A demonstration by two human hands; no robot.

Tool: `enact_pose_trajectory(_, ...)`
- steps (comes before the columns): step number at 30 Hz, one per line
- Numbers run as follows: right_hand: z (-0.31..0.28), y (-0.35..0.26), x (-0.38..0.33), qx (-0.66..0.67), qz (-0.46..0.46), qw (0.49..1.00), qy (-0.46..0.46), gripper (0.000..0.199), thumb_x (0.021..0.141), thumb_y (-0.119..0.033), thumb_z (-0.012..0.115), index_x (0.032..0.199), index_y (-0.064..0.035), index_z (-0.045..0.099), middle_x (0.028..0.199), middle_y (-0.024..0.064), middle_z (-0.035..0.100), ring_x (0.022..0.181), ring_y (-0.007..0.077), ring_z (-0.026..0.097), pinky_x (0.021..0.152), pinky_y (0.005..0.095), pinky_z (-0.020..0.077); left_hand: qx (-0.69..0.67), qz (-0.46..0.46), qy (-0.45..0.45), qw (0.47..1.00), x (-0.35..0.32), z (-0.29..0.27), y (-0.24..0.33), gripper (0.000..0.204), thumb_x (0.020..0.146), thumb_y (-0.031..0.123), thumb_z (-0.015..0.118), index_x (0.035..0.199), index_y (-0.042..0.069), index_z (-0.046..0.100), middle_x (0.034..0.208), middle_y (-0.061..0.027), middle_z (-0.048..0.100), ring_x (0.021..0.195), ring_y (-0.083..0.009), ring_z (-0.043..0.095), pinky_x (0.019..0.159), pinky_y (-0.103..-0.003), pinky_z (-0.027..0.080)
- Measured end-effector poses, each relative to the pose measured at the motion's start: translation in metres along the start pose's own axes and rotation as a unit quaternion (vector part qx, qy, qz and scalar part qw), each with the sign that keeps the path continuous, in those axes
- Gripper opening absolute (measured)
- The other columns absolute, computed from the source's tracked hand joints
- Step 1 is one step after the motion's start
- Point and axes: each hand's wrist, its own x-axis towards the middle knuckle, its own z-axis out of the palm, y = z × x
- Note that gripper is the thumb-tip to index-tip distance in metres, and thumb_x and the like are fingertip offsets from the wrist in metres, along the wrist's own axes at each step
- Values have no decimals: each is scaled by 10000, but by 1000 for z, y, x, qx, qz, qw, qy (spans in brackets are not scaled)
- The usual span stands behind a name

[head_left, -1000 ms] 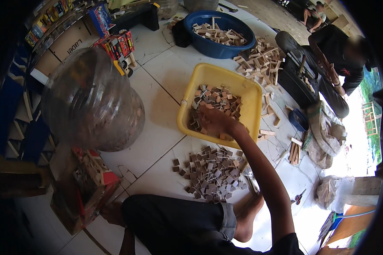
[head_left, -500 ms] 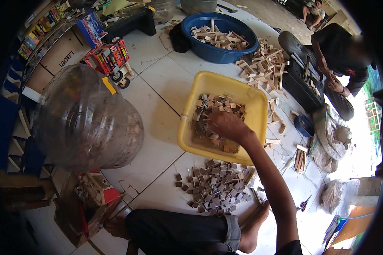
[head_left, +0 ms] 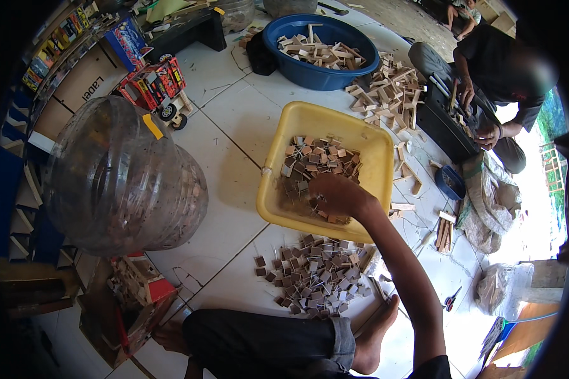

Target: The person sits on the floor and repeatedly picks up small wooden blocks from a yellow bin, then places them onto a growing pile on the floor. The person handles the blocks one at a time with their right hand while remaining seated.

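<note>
Right hand (head_left: 341, 194): one, bare, lowered palm-down into the basin, knuckles upward, the fingers at the near-left part of the contents. Fingertips hidden beneath the hand; whether they are spread or pinched on a piece cannot be told. Left hand: out of view, state unknown; it does not join the right.

Yellow rectangular plastic basin (head_left: 376, 148): one, on the white tiled floor; taken as centre of the dial.

Small square brown pieces with thin pale stems (head_left: 327, 155): many, loose and jumbled over the basin's bottom, touching the right hand.

Matching heap of brown stemmed squares (head_left: 316, 275): one, on the floor at six o'clock, just outside the basin's rim.

Round blue plastic tub (head_left: 322, 79): one, at twelve, filled with pale wooden pieces; a spilled heap of pale wooden frames (head_left: 392, 88) between one and two.

Large clear ribbed plastic container (head_left: 126, 180): one, at nine, well apart.

Scissors (head_left: 451, 299): one pair, between four and five, untouched.

Step in hand, by judgement: gathering or sorting squares within the basin. Next move, by judgement: calls for fingertips closing on loose squares without tangling stems, then a lift clear of the rim.
</note>
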Motion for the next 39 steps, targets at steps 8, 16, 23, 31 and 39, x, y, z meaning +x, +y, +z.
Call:
enact_pose_trajectory(8,24,7,-8,-24,-45,996,67,300,773,-131,751,1065,-108,685,1117,109,623,1121,323,625,971,450,520,-25,-10,1,1000,0,0,0,699,1012,638,366,1405,66,446,1431,-178,493,1294,-361,532,978,-514,480)
enact_pose_trajectory(16,23,0,-3,-15,-33,997,70,271,775,-120,763,1038,-94,704,1047,91,686,1102,332,645,946,434,529,6,-13,-27,1000,-1,-6,3,658,994,583,431,1397,63,449,1403,-178,507,1258,-362,549,967,-522,481)
enact_pose_trajectory(23,15,-14,9,47,-63,986,149,478,782,-187,816,1212,-84,635,1182,123,642,1004,375,690,846,474,568,-7,-28,-40,999,0,-15,8,654,999,575,428,1375,41,456,1378,-184,521,1245,-367,556,947,-523,491)
enact_pose_trajectory(31,25,-27,19,-75,4,992,103,721,730,-225,869,1345,-105,513,1316,130,551,1003,366,700,846,483,586,-33,-26,-28,999,-2,-16,7,746,1009,650,349,1391,16,443,1411,-223,501,1284,-396,535,966,-536,476)
enact_pose_trajectory(39,13,-18,26,113,5,990,84,765,666,-276,911,1319,-126,542,1285,132,625,1016,367,695,870,463,569,-40,-23,9,999,-1,-15,10,762,1000,686,324,1369,35,464,1391,-218,510,1279,-395,530,982,-540,464)
